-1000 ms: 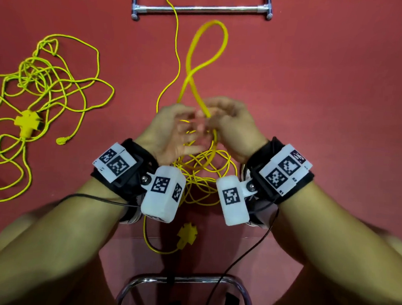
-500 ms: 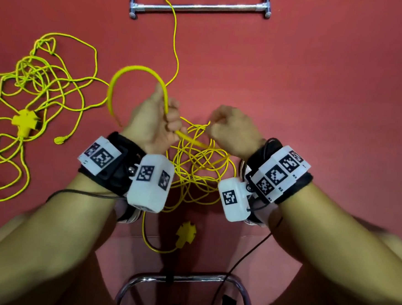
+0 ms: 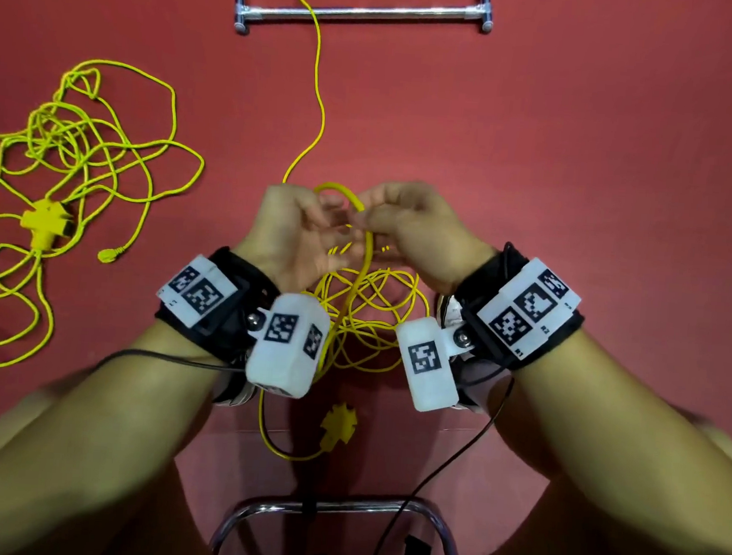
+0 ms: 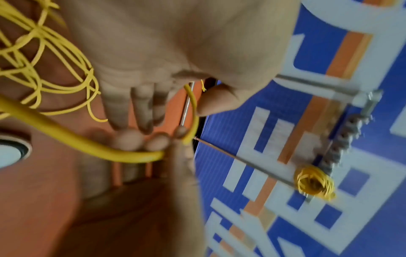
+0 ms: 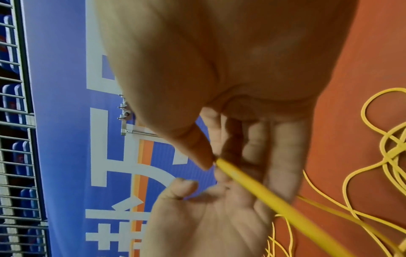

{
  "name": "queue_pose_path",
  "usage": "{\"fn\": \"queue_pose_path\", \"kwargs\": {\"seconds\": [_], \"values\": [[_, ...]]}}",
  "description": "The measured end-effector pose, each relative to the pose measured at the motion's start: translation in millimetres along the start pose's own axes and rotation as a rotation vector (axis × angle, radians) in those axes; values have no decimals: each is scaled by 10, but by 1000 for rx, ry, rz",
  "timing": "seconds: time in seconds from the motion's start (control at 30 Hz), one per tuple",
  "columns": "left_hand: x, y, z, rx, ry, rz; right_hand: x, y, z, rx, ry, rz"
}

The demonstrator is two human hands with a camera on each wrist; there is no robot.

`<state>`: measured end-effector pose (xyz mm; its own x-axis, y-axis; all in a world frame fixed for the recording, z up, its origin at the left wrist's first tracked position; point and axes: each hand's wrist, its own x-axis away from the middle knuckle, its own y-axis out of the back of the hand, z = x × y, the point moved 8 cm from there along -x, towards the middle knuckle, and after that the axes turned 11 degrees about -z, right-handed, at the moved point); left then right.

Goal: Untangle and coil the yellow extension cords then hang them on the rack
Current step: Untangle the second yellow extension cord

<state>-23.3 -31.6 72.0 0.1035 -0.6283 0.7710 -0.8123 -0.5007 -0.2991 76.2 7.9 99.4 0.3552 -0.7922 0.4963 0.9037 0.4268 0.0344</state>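
1. Red floor covering spreads under everything in the head view, with a chrome rack [image 3: 361, 13] lying at the far edge and a chrome chair frame [image 3: 330, 509] close to the person
2. Both hands are raised above a loose yellow extension cord [image 3: 365, 320] piled on the floor between the wrists; one strand runs from it up past the rack, and its cross-shaped socket block [image 3: 339, 422] lies nearer the person
3. Right hand [image 3: 415, 233]: the grip is a pinch, thumb against the fingers, on the cord where it arches between the two hands, plain in the right wrist view
4. Left hand [image 3: 289, 228]: fingers mostly straight, the arch of cord passing between thumb and fingers; whether it truly clasps the cord I cannot tell
5. A second tangled cord [image 3: 73, 161] with its own socket block [image 3: 45, 222] and plug end [image 3: 108, 255] lies well apart to the left, untouched
6. Step in hand, as I judge it: untangling and forming the first loops of the middle cord; nothing hangs on the rack in the head view
7. Next move likely calls for feeding slack hand to hand in even loops while freeing crossings in the pile, without pulling knots tight
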Motion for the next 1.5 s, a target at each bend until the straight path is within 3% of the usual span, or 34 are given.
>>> {"fn": "queue_pose_path", "kwargs": {"seconds": [0.1,0.2,0.3,0.4,0.53,0.63,0.8,0.9,0.97,1.1,1.2,1.27,1.4,1.43,1.5], "values": [[-40,59,-118,208,-17,-48,149,-197,-114,173,-91,197],[-176,275,-134,158,-84,-245,270,-293,-259,267,-213,348],[-205,378,-205,106,-193,-337,337,-334,-319,372,-227,432],[-121,281,-261,26,-267,-295,126,-182,-357,524,-106,249],[83,-62,-103,-169,-153,-36,-147,149,-257,156,-86,-158],[171,-194,90,-366,-76,88,-173,236,-173,-131,-142,-253],[154,-129,240,-508,16,53,-152,154,-83,-204,-9,-192],[65,51,117,-377,3,-117,-154,135,-65,-170,22,-148],[13,112,36,-190,9,-139,-83,26,-71,-102,-5,-13],[-20,110,-43,54,20,-133,111,-204,-231,325,-37,268],[-46,126,-29,-36,-57,-200,158,-227,-364,580,-51,312],[-43,105,-39,-105,-134,-212,87,-111,-383,551,-70,201],[26,-30,-19,-288,-151,-48,-103,217,-288,53,-178,-206],[52,-71,19,-344,-143,4,-124,254,-277,-47,-210,-252],[133,-170,136,-474,-120,118,-140,222,-229,-194,-223,-210]]}}
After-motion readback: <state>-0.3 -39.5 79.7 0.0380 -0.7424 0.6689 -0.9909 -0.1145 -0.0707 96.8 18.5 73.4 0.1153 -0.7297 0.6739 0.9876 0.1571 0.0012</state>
